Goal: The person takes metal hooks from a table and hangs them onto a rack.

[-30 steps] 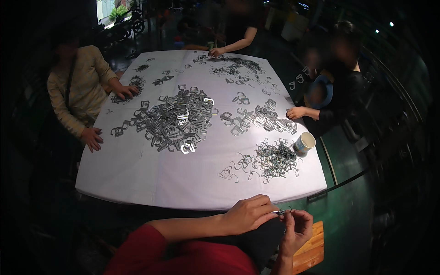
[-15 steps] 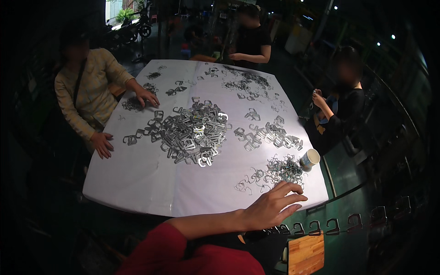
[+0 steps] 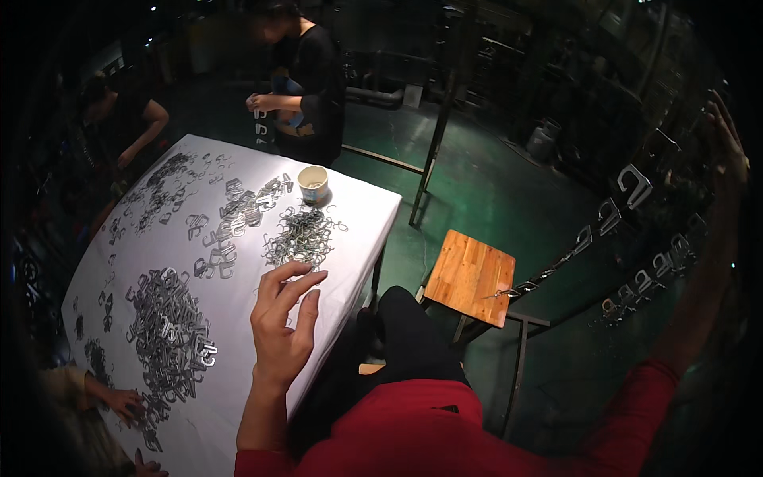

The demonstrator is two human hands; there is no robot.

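My left hand (image 3: 284,327) hovers at the table's near edge with thumb and fingers apart, holding nothing visible. Just beyond its fingertips lies a heap of small thin wire hooks (image 3: 302,236). A paper cup (image 3: 314,187) stands behind that heap. At the dim right rim, my right hand (image 3: 725,147) is raised with its fingers stretched upward. Close to it hangs a chain of linked metal buckle-like pieces (image 3: 609,213), slanting across the picture toward a stool. No contact between this hand and the chain can be made out.
The white-covered table (image 3: 246,326) carries a large pile of flat metal pieces (image 3: 168,338) and smaller groups. A wooden stool (image 3: 470,274) stands beside my legs. Another hanging chain (image 3: 656,270) is at right. Co-workers stand beyond the table; another person's hand (image 3: 125,404) rests at the left.
My view has swung right, bringing the stool, hanging chain and my raised right arm into sight. My left hand stays near the wire hooks, its fingers still apart.
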